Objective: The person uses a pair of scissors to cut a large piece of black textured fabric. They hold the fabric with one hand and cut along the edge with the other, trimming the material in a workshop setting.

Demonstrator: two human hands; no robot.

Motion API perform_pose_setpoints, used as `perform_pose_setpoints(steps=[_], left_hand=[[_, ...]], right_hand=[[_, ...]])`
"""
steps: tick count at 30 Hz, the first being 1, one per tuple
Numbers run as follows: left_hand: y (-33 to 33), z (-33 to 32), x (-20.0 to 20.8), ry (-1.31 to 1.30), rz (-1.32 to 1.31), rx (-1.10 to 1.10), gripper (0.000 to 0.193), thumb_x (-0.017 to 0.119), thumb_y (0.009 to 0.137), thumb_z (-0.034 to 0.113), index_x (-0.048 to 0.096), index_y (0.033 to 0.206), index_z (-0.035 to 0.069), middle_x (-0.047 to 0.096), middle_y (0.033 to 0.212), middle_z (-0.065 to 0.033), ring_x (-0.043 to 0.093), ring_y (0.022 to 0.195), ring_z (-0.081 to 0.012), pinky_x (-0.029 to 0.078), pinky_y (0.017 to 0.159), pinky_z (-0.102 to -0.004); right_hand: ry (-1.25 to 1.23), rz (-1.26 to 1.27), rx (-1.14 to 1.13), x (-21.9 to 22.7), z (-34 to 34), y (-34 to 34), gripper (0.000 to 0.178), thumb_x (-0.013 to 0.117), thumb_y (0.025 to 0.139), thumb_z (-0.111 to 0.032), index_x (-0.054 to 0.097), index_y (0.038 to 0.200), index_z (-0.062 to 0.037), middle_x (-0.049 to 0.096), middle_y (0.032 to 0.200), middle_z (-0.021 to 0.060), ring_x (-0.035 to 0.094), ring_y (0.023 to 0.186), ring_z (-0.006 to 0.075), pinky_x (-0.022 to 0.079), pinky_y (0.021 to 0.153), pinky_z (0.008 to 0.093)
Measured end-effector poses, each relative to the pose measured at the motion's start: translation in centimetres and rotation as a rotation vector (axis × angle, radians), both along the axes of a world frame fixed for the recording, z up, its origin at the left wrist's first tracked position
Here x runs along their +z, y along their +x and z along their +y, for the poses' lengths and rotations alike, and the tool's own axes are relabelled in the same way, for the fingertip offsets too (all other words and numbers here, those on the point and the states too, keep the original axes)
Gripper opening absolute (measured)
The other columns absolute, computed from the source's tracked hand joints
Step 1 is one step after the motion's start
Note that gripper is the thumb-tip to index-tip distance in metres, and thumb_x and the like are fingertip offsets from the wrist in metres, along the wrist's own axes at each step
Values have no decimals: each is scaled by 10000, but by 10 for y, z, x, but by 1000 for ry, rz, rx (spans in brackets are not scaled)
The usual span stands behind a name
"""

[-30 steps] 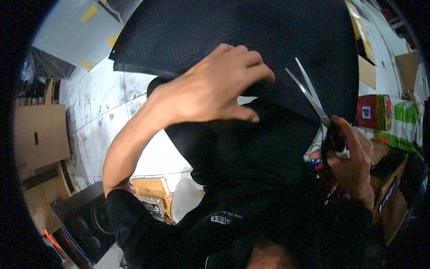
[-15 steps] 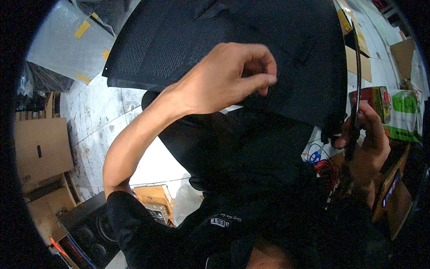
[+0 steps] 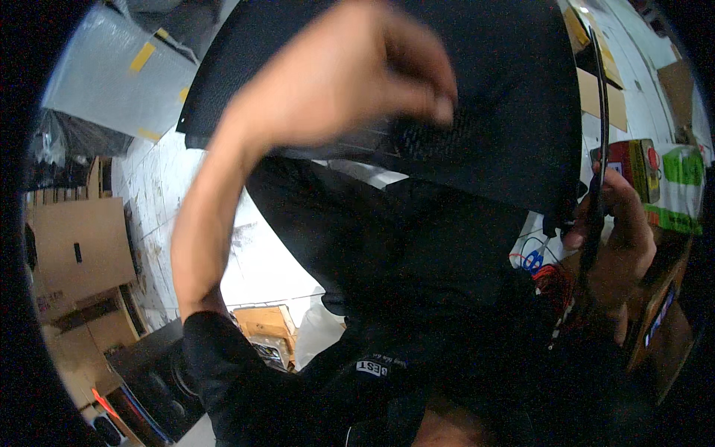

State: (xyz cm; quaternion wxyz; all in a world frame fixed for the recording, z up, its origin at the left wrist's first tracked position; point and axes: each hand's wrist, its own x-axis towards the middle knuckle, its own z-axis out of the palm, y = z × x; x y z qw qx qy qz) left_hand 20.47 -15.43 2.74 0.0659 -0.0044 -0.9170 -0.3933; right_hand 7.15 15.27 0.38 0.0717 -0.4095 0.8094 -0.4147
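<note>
A large black sheet (image 3: 506,97), with a fine woven or perforated texture, spreads over my lap and away from me. Above its left part is my left hand (image 3: 350,82), blurred by motion, with fingers curled toward the thumb in a pinch. What the pinch holds, if anything, cannot be made out. At the far right, my right hand (image 3: 625,223) wraps around a long thin black strip (image 3: 602,112), which rises beside the sheet's right edge. The strip's lower end is lost in shadow.
To the left lie a cardboard box (image 3: 78,238), a black loudspeaker (image 3: 153,380) and a plastic-wrapped panel (image 3: 97,82) with yellow tape. On the right are a red tin (image 3: 629,170), a green-and-white bag (image 3: 681,179) and red wires (image 3: 553,283). White tiles (image 3: 160,194) cover the floor.
My left hand has moved up and slightly left, away from my body. My right hand keeps hold of the strip. The whole view has shifted slightly.
</note>
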Motion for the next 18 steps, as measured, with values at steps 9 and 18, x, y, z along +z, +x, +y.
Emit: perform_pose_setpoints(steps=[9, 18], left_hand=[[25, -40, -32, -349, 149, 382, 314, 766, 843, 253, 702, 1002, -10, 715, 918, -61, 671, 893, -168, 504, 875, -309], [88, 26, -62, -548, 364, 299, 581, 879, 618, 364, 677, 1056, 41, 650, 1070, -108, 582, 1050, -331, 443, 947, -463]], right_hand=[[188, 521, 495, -8, 11, -1, 565, 728, 852, -350, 583, 1219, 54, 672, 1064, 189, 628, 794, 348, 472, 696, 481], [377, 619, 535, 6, -4, 3, 611, 749, 783, -128, 519, 1336, -3, 622, 1079, 170, 609, 1023, 326, 481, 898, 478]])
